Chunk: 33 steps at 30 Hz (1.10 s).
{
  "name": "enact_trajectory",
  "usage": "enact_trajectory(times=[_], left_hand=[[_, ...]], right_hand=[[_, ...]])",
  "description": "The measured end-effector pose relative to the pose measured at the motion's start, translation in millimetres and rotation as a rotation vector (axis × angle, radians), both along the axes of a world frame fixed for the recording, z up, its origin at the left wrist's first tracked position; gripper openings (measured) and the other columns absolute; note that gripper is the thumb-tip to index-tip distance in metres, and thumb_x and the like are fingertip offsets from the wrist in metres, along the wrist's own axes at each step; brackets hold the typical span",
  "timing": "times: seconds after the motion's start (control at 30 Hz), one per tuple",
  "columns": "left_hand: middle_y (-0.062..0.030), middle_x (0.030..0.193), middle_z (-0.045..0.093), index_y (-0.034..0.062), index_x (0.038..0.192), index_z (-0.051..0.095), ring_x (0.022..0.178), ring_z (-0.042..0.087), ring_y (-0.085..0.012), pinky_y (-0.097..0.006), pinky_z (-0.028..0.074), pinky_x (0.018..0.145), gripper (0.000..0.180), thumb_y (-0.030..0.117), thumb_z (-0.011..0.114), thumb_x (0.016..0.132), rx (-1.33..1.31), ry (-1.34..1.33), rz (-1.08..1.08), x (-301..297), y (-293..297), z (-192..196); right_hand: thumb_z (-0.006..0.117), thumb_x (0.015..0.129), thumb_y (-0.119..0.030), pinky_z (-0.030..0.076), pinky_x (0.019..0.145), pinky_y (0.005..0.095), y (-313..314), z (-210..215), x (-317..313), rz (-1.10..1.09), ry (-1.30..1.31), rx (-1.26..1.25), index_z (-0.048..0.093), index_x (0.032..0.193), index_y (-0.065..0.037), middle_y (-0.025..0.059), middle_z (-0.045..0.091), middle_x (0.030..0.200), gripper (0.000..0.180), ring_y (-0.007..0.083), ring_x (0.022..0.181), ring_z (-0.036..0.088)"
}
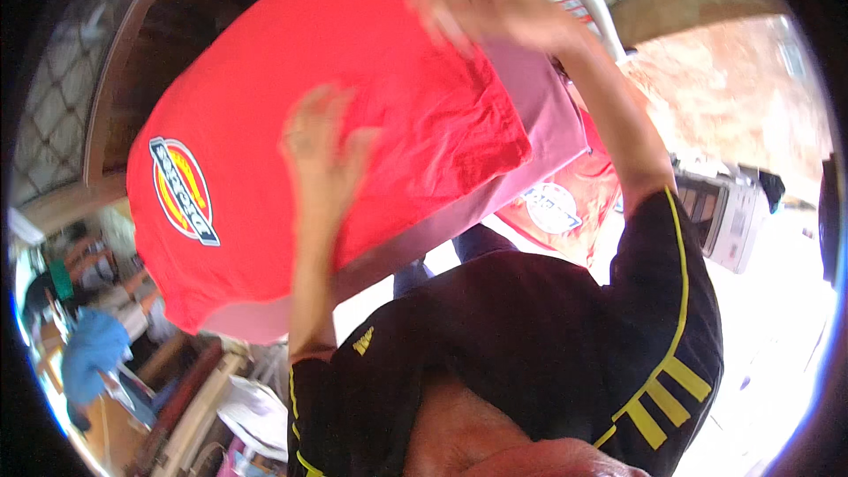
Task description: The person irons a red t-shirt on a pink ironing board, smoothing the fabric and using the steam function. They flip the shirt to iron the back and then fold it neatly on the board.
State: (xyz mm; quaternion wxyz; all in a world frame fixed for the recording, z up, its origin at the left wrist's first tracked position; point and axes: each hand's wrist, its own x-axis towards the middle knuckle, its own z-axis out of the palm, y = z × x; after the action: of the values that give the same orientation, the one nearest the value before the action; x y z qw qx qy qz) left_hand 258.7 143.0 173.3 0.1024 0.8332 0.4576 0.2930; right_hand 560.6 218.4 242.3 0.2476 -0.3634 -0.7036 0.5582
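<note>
Both hands lie flat and open against a stack of folded shirts raised in front of the person, so the grip is one of palm pressure, not a closed pinch. The left hand (322, 146) presses its spread fingers on the middle of the red shirt (265, 124), the top layer of the stack, near the lower fold. The right hand (481, 4) rests on the upper corner of the same shirt, fingers open and slightly blurred; whether any fingertips curl round the far edge cannot be told from this view. Spaced this way, one palm at the centre and one at a corner, the hands keep the fold from slipping open while the stack is tilted. The red shirt carries a round yellow-and-dark badge (184, 190) towards its left end. Directly behind it, touching it, lies a pink folded garment (548, 115), whose edge shows along the right side and the bottom of the red one, which suggests the two are carried as one bundle. A further red garment with a pale round print (565, 208) sits lower, partly hidden behind the right forearm. The person's black shirt with yellow stripes (530, 344) fills the lower part of the view. At lower left, well apart, a blue cloth (93, 349) lies among blurred clutter.
</note>
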Motion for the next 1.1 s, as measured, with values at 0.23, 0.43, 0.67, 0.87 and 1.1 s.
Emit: enact_trajectory(times=[0.23,0.43,0.67,0.87,1.1], left_hand=[[-0.0175,0.135,0.057,0.0101,0.131,0.058,0.127,0.05,-0.0374,-0.05,0.04,0.104,0.047,0.044,0.052,0.1,0.273,0.389,0.35,-224.8,158.7,0.3],[-0.0189,0.138,0.055,0.0083,0.138,0.054,0.13,0.048,-0.0374,-0.047,0.037,0.106,0.068,0.061,0.034,0.1,-0.186,0.437,0.435,-313.1,214.4,-20.2],[-0.0171,0.122,0.065,0.0035,0.126,0.061,0.115,0.058,-0.0377,-0.048,0.044,0.095,0.064,0.057,0.038,0.101,0.083,0.509,0.504,-310.9,218.8,-51.0],[-0.0169,0.123,0.064,0.0027,0.128,0.059,0.117,0.057,-0.0366,-0.048,0.042,0.098,0.066,0.059,0.038,0.101,0.09,0.513,0.57,-318.1,209.2,-58.6],[-0.0179,0.136,0.058,0.0036,0.138,0.053,0.13,0.049,-0.0353,-0.048,0.032,0.109,0.074,0.064,0.036,0.099,-0.082,0.498,0.658,-328.6,197.3,-62.6]], right_hand=[[0.054,0.101,-0.022,0.053,0.075,0.0309,-281.1,-144.1,-20.2,0.191,-0.18,-0.83,0.062,0.124,-0.004,0.0083,0.071,0.102,0.03,0.0148,0.082,0.066],[0.057,0.098,-0.015,0.053,0.065,0.0291,-216.3,-321.7,-105.3,-1.14,0.346,-1.146,0.061,0.121,-0.008,0.0043,0.068,0.098,0.025,0.0142,0.071,0.063],[0.057,0.097,-0.015,0.053,0.065,0.0291,-191.4,-348.3,-113.0,-1.402,0.356,-1.009,0.061,0.12,-0.008,0.0045,0.068,0.097,0.024,0.0143,0.071,0.064],[0.057,0.097,-0.014,0.053,0.065,0.0291,-250.0,-311.0,-81.9,-1.406,0.196,-0.997,0.061,0.119,-0.007,0.0047,0.068,0.097,0.024,0.0143,0.071,0.064],[0.057,0.097,-0.014,0.053,0.065,0.0292,-304.9,-277.0,-45.1,-1.459,0.046,-1.012,0.062,0.118,-0.007,0.0049,0.068,0.097,0.023,0.0143,0.071,0.064]])
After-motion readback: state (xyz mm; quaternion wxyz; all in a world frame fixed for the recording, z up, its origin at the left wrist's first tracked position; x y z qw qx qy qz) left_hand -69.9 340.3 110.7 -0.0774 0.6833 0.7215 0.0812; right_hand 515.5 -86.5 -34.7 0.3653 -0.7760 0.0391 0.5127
